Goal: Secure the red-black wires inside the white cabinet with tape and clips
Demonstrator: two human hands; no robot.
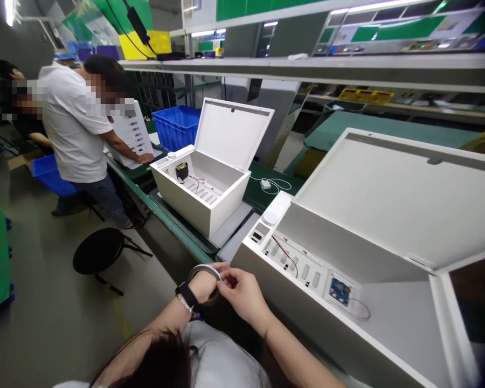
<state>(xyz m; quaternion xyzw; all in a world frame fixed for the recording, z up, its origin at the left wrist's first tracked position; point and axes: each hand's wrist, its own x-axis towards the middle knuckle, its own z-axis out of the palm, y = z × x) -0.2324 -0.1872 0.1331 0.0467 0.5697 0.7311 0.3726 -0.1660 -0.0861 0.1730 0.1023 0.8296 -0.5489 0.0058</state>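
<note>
A roll of tape (205,267) circles my left hand (205,285), close to the wrist with its black watch. The left fingers point toward my right hand and are partly hidden behind the roll. My right hand (242,293) pinches the roll's right side with thumb and fingertips; whether a strip has lifted is too small to see. Just right of my hands stands a large white box (291,302), its lid (404,199) raised. Inside it are a blue circuit board (340,291), a thin red and black wire and a loop of pale cable.
A second white box (186,202) with its lid up stands farther along the green bench. Beyond it are a blue crate (177,127) and a co-worker (78,118) bent over a white panel. A black stool (98,250) stands on the floor to the left.
</note>
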